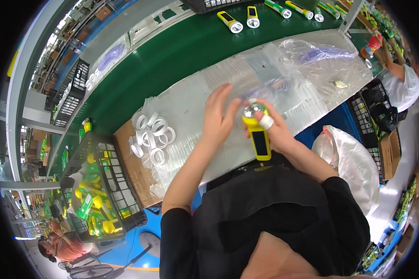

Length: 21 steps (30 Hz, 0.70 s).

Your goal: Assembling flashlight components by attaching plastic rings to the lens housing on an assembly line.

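My right hand (280, 133) grips a yellow flashlight (260, 145) with a dark panel along its body. The flashlight's shiny silver reflector end points away from me, and its front ring is not on it. A white wrap covers one finger of this hand. My left hand (217, 116) is just left of the flashlight's head, fingers stretched out and thumb apart, with nothing seen in it. Beyond the flashlight lie clear round plastic pieces (278, 85), partly hidden by glare. Several loose white rings (136, 149) are heaped on the worktop to the left.
Finished-looking flashlights (230, 22) lie along the green belt (172, 63) at the back. A black crate (125, 179) of yellow and green parts stands at left. Plastic film (191, 95) covers the worktop. A white sack (354, 162) is at right. Other people sit at both sides.
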### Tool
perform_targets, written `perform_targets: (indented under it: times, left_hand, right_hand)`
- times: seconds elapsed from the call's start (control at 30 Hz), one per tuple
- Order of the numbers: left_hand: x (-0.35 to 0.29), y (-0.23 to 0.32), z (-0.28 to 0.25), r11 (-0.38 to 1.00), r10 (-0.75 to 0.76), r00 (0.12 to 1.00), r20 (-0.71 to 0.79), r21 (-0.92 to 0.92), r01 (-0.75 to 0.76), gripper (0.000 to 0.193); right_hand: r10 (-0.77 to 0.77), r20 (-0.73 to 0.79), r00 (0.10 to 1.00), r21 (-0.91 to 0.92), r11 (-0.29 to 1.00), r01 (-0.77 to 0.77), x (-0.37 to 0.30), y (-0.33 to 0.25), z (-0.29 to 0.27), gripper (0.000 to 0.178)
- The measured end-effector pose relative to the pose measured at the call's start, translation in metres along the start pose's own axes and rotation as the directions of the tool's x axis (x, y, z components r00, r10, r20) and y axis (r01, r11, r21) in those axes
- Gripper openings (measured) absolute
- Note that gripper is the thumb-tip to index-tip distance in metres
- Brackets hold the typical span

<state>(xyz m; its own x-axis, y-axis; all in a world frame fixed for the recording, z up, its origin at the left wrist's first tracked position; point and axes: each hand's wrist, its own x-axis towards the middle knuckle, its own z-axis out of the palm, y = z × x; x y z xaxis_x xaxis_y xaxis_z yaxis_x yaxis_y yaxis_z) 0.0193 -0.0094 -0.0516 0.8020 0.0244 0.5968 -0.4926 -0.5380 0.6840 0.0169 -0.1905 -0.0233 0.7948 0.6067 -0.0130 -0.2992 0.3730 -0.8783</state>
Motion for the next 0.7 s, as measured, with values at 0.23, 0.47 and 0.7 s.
perform_targets:
  times: [0.23, 0.47, 0.7]
  left_hand:
    - [-0.002, -0.044, 0.018, 0.97, -0.075, 0.974, 0.215, 0.243, 0.021, 0.05]
    - [0.005, 0.008, -0.019, 0.975, -0.201, 0.974, 0.104, -0.074, 0.21, 0.045]
    - [-0.018, 0.049, -0.052, 0.983, 0.149, 0.978, 0.147, 0.087, -0.163, 0.036]
  right_hand:
    - [-0.03, -0.092, 0.995, -0.057, 0.998, 0.025, -0.009, -0.007, -0.019, 0.048]
    - [0.014, 0.013, 1.0, -0.071, 0.997, -0.013, 0.002, -0.009, -0.012, 0.048]
    - [0.055, 0.194, 0.979, -0.07, 0.997, -0.042, 0.014, -0.006, 0.022, 0.038]
